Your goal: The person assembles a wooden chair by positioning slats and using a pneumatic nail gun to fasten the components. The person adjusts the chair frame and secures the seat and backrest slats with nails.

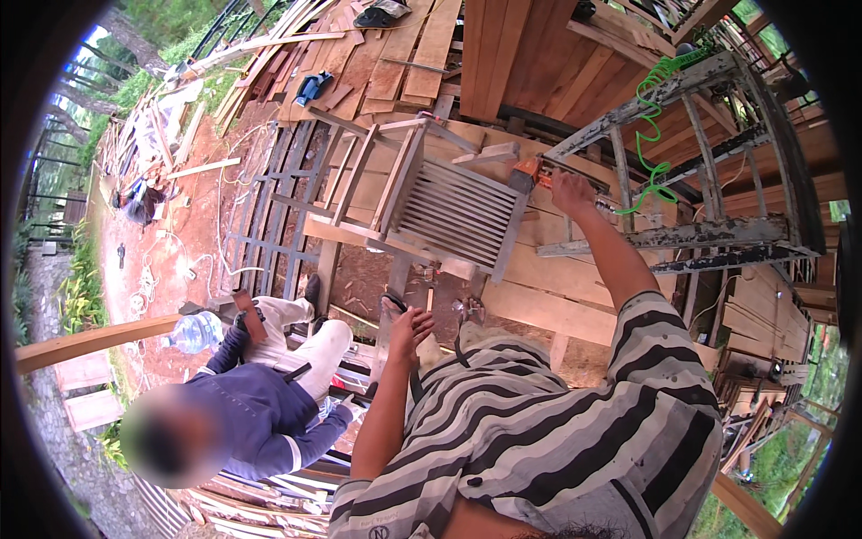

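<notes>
My right hand is closed around an orange tool, at the far corner of a weathered slatted wooden chair. Its exact kind is partly hidden by my fingers, and a green coiled hose runs close behind it. The chair's frame and legs point to the left, and it rests over planks. Nearer my body, my left hand hangs in the air with fingers stretched out and nothing visible in them. One of my sandalled feet shows just beyond my striped shirt.
A co-worker in a dark blue top sits close on my left, beside a large clear water bottle. Worn wooden ladder-like frames stand to the right. A blue tool lies on stacked boards at the back. Dark metal bars lie beyond the chair.
</notes>
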`<state>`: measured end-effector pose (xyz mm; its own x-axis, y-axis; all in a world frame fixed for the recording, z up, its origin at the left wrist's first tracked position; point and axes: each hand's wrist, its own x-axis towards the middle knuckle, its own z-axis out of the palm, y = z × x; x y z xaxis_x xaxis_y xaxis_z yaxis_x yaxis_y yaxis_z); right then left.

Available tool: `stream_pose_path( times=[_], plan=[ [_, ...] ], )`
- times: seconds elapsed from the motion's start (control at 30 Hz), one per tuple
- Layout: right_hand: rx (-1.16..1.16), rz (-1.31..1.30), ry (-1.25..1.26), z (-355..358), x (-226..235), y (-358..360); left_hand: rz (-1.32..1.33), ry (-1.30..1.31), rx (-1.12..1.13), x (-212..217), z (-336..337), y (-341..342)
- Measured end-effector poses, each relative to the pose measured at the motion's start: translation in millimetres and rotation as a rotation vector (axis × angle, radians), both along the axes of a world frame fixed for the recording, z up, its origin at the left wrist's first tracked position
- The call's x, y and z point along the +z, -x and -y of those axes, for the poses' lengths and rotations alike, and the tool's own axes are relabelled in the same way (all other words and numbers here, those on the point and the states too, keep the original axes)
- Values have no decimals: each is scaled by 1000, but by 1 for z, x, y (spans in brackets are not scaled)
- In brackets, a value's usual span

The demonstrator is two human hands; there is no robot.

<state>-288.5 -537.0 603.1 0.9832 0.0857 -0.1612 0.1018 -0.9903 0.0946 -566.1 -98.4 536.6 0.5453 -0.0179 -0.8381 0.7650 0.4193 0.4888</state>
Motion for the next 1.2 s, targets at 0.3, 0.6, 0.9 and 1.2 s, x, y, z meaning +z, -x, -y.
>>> stream_pose_path(
  times=[0.3, 0.6, 0.9, 1.2],
  plan=[
    [22, 14, -108, 0, 0, -43, -27, -46, 125, 2, -36, 33],
    [-58, -70, -130, -9, -22, -52, -113, -199, 143, -34, -52, 67],
    [5, -170, -112, -11, -163, -72, -63, -1110, -834, -225, -52, 158],
    [-103, -47, 36, 58, -289, -110, -545, -876, -1136, -231, 20, 108]
  ],
)
